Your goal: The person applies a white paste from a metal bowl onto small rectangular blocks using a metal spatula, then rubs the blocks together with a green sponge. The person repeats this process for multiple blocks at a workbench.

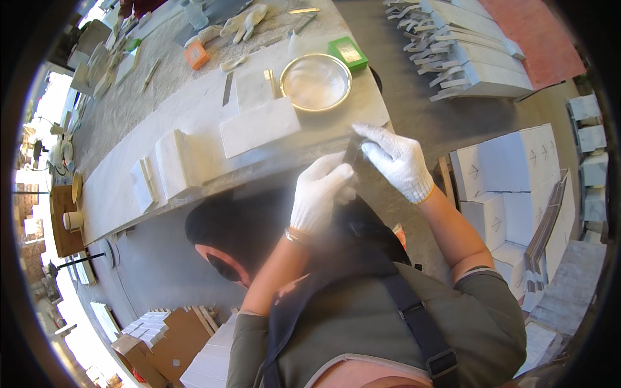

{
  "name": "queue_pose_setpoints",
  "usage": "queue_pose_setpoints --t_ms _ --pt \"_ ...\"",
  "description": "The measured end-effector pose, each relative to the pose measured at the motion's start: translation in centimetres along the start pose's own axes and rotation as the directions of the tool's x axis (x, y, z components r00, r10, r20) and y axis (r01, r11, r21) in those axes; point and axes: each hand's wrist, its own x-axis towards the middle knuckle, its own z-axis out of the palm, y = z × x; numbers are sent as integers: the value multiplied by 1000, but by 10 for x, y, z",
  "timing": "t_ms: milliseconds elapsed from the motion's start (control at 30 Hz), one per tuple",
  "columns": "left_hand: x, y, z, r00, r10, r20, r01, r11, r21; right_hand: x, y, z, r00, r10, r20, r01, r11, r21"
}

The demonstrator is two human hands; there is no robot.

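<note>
Both my hands wear white knit gloves and meet just off the bench's front edge. A thin, dark grey flat strip [352, 149] stands between them; its exact kind cannot be made out. My right hand [396, 161] pinches its upper end between thumb and fingers. My left hand [321, 193] is closed at the lower end, fingers curled and thumb against the strip. Beyond the hands, a white marble-look tile [260, 126] lies on the bench, partly over another pale tile [254, 89]. Next to them stands a round, gold-rimmed dish [285, 83] with cloudy pale contents.
The dusty bench [213, 174] carries thick white tile blocks [173, 165], a green box [348, 53], an orange box [196, 56] and loose gloves [246, 22]. White cartons [504, 161] stand at right, strapped slabs [482, 55] far right, a brown carton [178, 343] lower left.
</note>
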Motion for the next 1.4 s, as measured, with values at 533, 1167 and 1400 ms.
queue_pose_setpoints --t_ms 533,1167,1400 --pt "-149 56 -166 609 619 -495 -720 694 -18 -6 20 -27 839 526 140 -519 696 497" --pt "-57 43 -44 965 195 -177 -177 978 113 16 -64 17 979 -200 36 190 963 193" --pt "-71 28 -29 985 163 -50 -158 983 89 21 -5 5 986 116 -118 -129 987 -101"
